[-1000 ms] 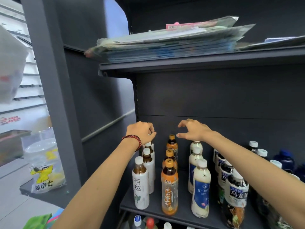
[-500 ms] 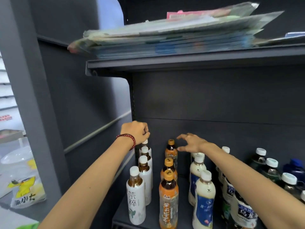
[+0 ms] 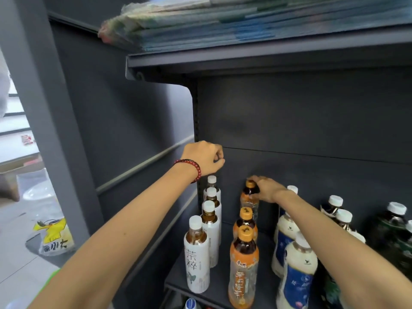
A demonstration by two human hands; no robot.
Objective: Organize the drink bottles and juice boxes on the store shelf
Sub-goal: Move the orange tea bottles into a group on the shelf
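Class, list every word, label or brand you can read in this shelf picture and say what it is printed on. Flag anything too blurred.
"茶粹": front white-label bottle.
"小七", after one unclear character: yellow-and-white bag at left.
Front orange-label bottle: vertical characters and red logo, too blurred.
Rear orange-cap bottle in the right hand: label unreadable.
Blue-label bottles: print too small.
Red sign, far left: blurred.

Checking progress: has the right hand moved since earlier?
Yes: right hand went left and down, off the blue-label row onto the rear orange-capped bottle.
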